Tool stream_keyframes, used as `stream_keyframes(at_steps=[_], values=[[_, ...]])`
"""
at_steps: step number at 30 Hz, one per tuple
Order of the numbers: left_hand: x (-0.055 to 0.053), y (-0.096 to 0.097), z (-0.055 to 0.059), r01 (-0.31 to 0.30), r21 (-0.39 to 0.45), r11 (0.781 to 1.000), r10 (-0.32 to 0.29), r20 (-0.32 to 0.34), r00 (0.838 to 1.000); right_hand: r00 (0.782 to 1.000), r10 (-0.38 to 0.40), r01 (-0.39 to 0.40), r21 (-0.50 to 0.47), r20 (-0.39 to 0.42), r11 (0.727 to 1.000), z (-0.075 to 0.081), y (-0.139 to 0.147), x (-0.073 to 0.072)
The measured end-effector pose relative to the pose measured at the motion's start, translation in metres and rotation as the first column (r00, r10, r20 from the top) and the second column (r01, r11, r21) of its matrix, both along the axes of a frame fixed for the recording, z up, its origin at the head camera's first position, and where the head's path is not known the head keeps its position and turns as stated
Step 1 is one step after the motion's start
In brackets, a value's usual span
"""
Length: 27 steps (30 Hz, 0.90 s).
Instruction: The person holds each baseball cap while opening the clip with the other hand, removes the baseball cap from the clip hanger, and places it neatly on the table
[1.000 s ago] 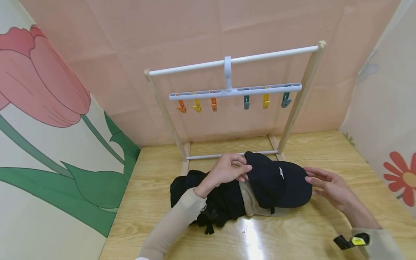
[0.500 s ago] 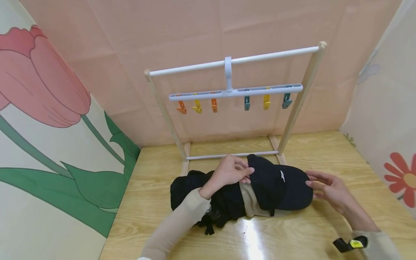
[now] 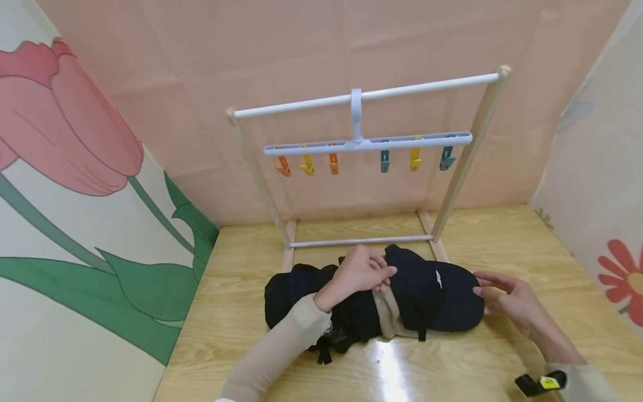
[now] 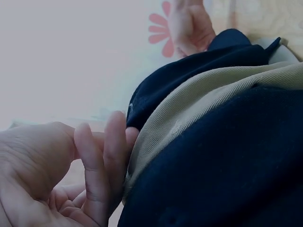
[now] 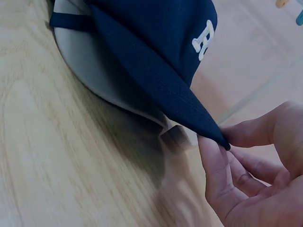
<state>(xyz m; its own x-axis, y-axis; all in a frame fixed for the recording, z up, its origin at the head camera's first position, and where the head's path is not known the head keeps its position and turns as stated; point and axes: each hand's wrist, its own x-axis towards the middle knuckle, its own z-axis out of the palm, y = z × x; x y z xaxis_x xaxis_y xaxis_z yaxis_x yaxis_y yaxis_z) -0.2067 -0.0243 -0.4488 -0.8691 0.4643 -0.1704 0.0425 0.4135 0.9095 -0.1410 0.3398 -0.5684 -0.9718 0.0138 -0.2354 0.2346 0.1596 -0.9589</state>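
Observation:
A navy baseball cap (image 3: 417, 290) with a white letter on its front lies over a beige cap (image 3: 387, 312), its brim pointing right. My right hand (image 3: 509, 301) pinches the tip of the navy brim between thumb and fingers; the right wrist view shows the brim (image 5: 189, 113) held above the beige cap's brim (image 5: 94, 71). At the other end, my left hand (image 3: 359, 273) grips the navy cap's back edge, fingers curled and thumb against the cloth. In the left wrist view these fingers (image 4: 113, 146) are right beside the beige cap's edge.
More black caps (image 3: 296, 290) are stacked in a row to the left, partly under the left forearm. Behind stands a wooden rack (image 3: 457, 167) with a white bar, from which hangs a hanger (image 3: 321, 148) with several coloured clips (image 3: 385, 162). A painted wall (image 3: 100, 223) borders the table.
Both hands and the navy cap have shifted slightly down toward the near side of the table. The grip on the cap looks the same, and the view has moved a little.

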Motion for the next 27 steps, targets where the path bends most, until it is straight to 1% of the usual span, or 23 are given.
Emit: stream_keyframes(at_steps=[6,9,13,17,22,25,27], values=[[0.0031,0.0039,-0.0021,0.002,-0.007,1.000,-0.002,0.011,1.000,1.000,-0.005,0.004,0.038,0.019,0.999,-0.0065,-0.0003,0.0030],[0.0043,0.0047,-0.0019,0.009,-0.035,0.999,-0.009,-0.004,1.000,1.000,-0.002,0.001,0.054,0.015,0.999,-0.0088,-0.0019,0.0039],[0.0049,0.0055,-0.0014,0.028,-0.071,0.997,-0.031,-0.046,0.998,1.000,-0.001,0.001,0.068,0.008,0.998,-0.0102,-0.0043,0.0035],[0.0049,0.0057,-0.0013,0.037,-0.080,0.996,-0.042,-0.068,0.997,1.000,-0.002,0.002,0.096,0.000,0.995,-0.0090,-0.0067,0.0018],[0.0056,0.0053,-0.0019,0.031,-0.086,0.996,-0.038,-0.079,0.996,1.000,0.010,-0.009,0.135,-0.004,0.991,-0.0078,-0.0086,0.0006],[0.0059,0.0050,-0.0024,0.034,-0.117,0.993,-0.045,-0.098,0.994,1.000,0.014,-0.012,0.147,-0.011,0.989,-0.0092,-0.0089,0.0006],[0.0059,0.0047,-0.0026,0.037,-0.157,0.987,-0.056,-0.118,0.991,1.000,0.022,-0.018,0.161,-0.018,0.987,-0.0108,-0.0087,0.0007]])
